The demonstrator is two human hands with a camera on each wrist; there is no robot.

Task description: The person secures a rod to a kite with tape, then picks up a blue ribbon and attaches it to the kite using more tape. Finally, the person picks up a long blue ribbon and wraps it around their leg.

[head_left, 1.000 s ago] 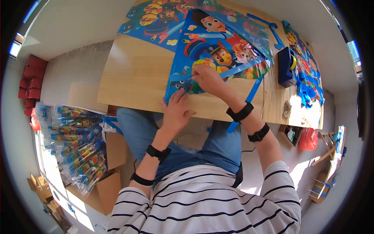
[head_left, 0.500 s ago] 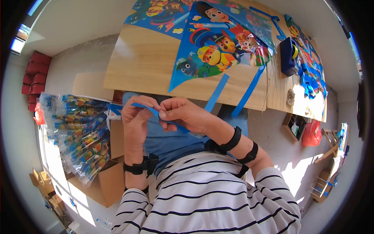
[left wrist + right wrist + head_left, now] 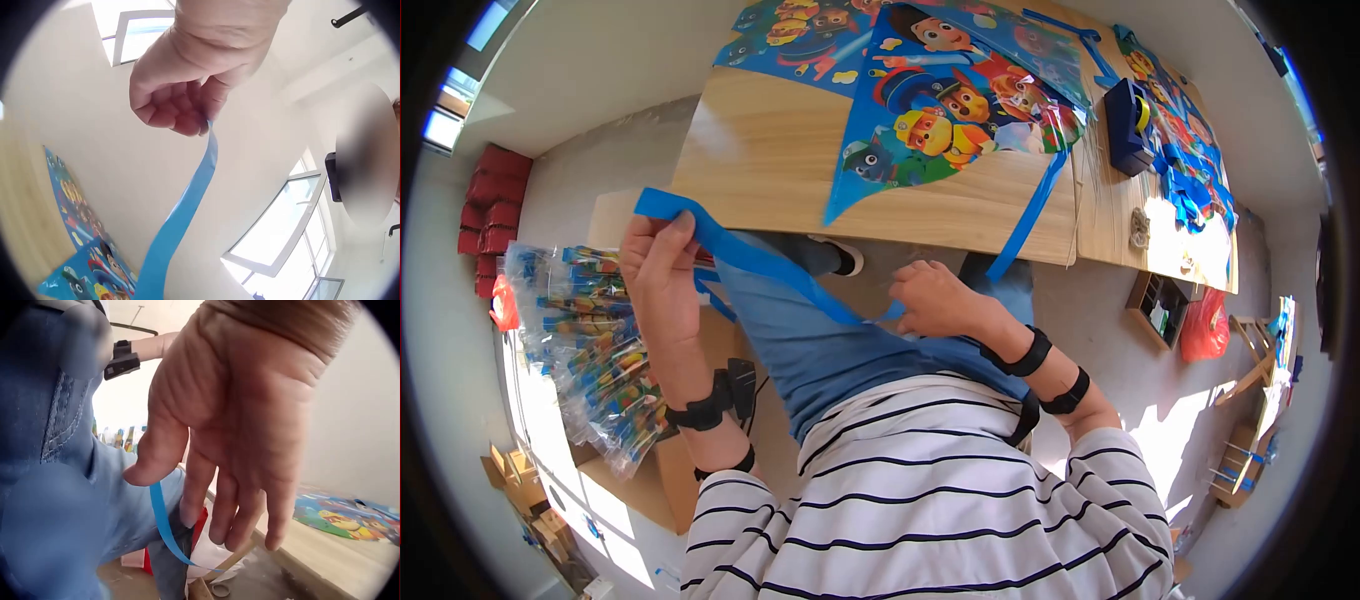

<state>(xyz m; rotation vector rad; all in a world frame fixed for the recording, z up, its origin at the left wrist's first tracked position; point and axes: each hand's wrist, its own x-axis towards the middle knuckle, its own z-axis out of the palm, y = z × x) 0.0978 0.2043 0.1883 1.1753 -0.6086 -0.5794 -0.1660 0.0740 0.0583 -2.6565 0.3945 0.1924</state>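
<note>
My left hand [image 3: 662, 265], raised above the lap on the left, pinches a blue ribbon [image 3: 765, 262] near one end between thumb and fingers. From there the ribbon slants down across the jeans toward my right hand [image 3: 942, 298]. In the right wrist view the right hand's fingers [image 3: 250, 519] hang extended and spread, with the thumb apart; the ribbon curves past behind the thumb. A cartoon-printed plastic pennant [image 3: 960, 105] lies on the wooden table [image 3: 750, 150] beyond the hands, its pointed corner near the front edge.
On the table's right stands a dark blue tape dispenser [image 3: 1127, 125] beside a heap of blue ribbon [image 3: 1190, 205]. Another ribbon strip [image 3: 1030, 215] hangs over the front edge. Bagged printed goods [image 3: 600, 350] fill a cardboard box [image 3: 685, 470] at floor left.
Both hands left the pennant's corner on the table and came together over the lap with the ribbon. The left hand then moved left with its end, while the right hand's fingers loosened.
</note>
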